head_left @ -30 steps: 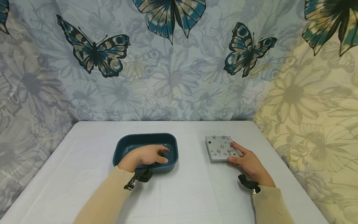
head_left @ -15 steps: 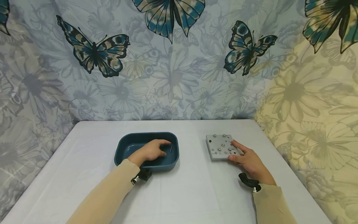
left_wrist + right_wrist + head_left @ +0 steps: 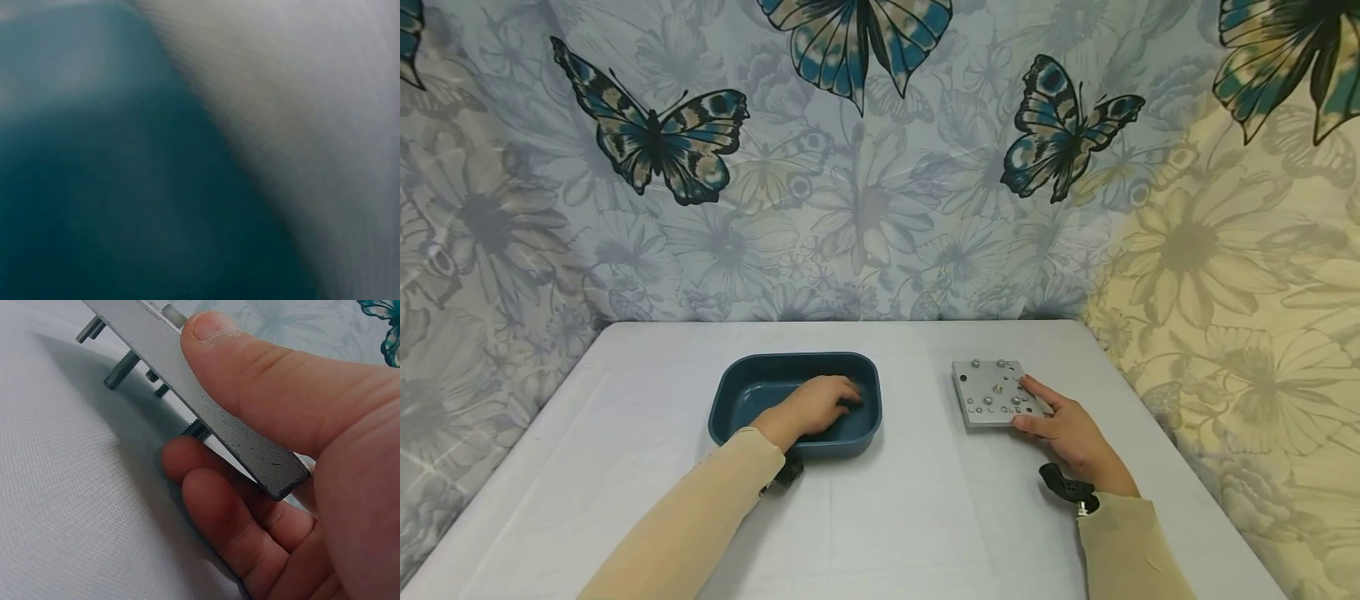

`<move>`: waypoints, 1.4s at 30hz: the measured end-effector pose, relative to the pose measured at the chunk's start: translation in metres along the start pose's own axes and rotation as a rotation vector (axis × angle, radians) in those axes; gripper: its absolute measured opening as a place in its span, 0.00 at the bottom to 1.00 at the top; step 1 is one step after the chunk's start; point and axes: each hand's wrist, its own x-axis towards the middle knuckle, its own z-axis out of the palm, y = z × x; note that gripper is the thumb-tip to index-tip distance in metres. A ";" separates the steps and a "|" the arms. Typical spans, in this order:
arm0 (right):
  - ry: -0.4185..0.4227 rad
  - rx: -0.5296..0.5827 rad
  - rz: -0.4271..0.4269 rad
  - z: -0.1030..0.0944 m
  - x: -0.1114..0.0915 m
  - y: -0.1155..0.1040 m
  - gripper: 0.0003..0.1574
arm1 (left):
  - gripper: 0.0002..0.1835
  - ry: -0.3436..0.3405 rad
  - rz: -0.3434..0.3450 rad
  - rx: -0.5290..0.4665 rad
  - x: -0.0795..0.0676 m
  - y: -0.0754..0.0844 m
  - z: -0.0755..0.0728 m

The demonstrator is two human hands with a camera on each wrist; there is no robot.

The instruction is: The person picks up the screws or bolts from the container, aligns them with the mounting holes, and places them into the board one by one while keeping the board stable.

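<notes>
In the head view my left hand (image 3: pixel 818 402) reaches down into a dark teal tray (image 3: pixel 730 364), palm down, with its fingers bent near the right end. I cannot tell whether the fingertips pinch something there. The left wrist view is blurred, with the teal tray (image 3: pixel 112 200) beside a pale sleeve. My right hand (image 3: pixel 1070 425) grips the right edge of a grey metal plate (image 3: pixel 976 392) with several screw heads and holes on top. In the right wrist view, thumb above and fingers below hold the plate (image 3: pixel 212 422); a threaded screw (image 3: pixel 122 369) and other ends stick out underneath.
Both tray and plate are at the white-covered table (image 3: pixel 910 500), with the plate right of the tray. Behind it hangs a butterfly-patterned cloth (image 3: pixel 865 250). A black wrist camera (image 3: pixel 1063 485) sits at the right cuff.
My left hand has moved slightly right and farther into the tray, and its fingers have bent. The small metal pin seen earlier beside them is now hidden. The right hand keeps its hold.
</notes>
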 end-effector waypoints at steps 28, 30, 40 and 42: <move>-0.025 0.103 0.018 0.000 -0.005 -0.001 0.59 | 0.16 0.159 -0.299 -0.417 0.001 0.008 -0.014; -0.034 0.154 0.019 0.000 -0.005 -0.001 0.58 | 0.17 0.183 -0.346 -0.576 -0.001 0.011 -0.017; -0.066 0.201 -0.001 -0.002 -0.002 0.002 0.57 | 0.15 0.185 -0.381 -1.164 -0.003 0.029 -0.025; -0.072 0.191 0.000 -0.002 -0.002 0.001 0.57 | 0.15 0.193 -0.392 -1.238 -0.001 0.033 -0.025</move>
